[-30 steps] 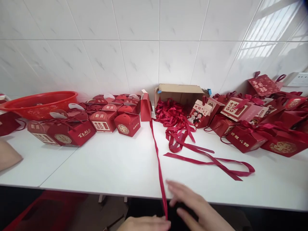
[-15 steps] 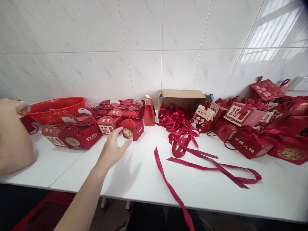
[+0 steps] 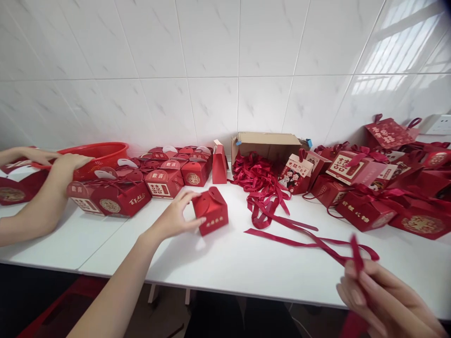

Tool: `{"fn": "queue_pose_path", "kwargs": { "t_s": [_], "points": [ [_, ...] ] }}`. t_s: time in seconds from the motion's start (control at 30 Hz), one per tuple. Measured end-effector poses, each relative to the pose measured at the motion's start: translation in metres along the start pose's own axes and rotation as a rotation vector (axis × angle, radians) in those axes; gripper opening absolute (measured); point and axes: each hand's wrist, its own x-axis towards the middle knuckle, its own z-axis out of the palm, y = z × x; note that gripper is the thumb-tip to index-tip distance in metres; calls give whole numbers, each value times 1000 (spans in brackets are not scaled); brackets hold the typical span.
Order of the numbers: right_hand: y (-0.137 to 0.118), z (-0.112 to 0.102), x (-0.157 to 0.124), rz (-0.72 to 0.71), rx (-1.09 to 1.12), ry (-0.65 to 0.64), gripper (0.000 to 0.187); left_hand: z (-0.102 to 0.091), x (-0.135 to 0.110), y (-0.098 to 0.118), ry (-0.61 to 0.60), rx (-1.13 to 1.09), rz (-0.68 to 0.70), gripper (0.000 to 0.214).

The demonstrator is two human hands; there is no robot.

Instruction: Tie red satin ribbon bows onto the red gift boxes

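My left hand (image 3: pixel 181 213) grips a small red gift box (image 3: pixel 214 212) with a rounded, tucked top, just above or on the white table. In my right hand (image 3: pixel 377 286), at the lower right, a dark red ribbon (image 3: pixel 356 253) is pinched between thumb and fingers, its short end pointing up. More ribbon strips (image 3: pixel 292 240) lie loose on the table between my hands. They trail from a ribbon heap (image 3: pixel 255 171) that spills out of a cardboard box (image 3: pixel 269 137).
Left of my hand stand rows of red gift boxes (image 3: pixel 164 180). A co-worker's arms (image 3: pixel 45 202) reach toward a red plastic basket (image 3: pixel 102 151) at far left. Ribbon-handled boxes (image 3: pixel 373 206) are piled on the right, and a tiled wall (image 3: pixel 211 47) rises behind.
My left hand has taken hold of a small box and brought it toward me and right. My right hand has come into view with the ribbon strip. The co-worker's arms have shifted.
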Motion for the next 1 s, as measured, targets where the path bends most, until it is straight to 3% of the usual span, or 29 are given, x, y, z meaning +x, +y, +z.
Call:
{"fn": "queue_pose_path", "kwargs": {
  "t_s": [0.17, 0.3, 0.5, 0.7, 0.83, 1.0],
  "points": [
    [-24, 51, 24, -6, -150, 37, 26, 0, -45, 38, -235, -195, 252, 65],
    [-42, 76, 29, -88, -331, -147, 28, 5, -56, 59, -346, -261, 326, 71],
    [-55, 76, 33, -218, -601, -355, 23, 9, -56, 84, -299, -236, 340, 67],
    [-68, 76, 35, -280, -673, -484, 20, 19, -51, 103, -180, -184, 294, 39],
    [-73, 78, 35, -306, -704, -529, 21, 20, -48, 108, -210, -230, 267, 22],
    [-70, 88, 40, -326, -736, -533, 22, 23, -46, 107, -225, -293, 238, 16]
  ]
}}
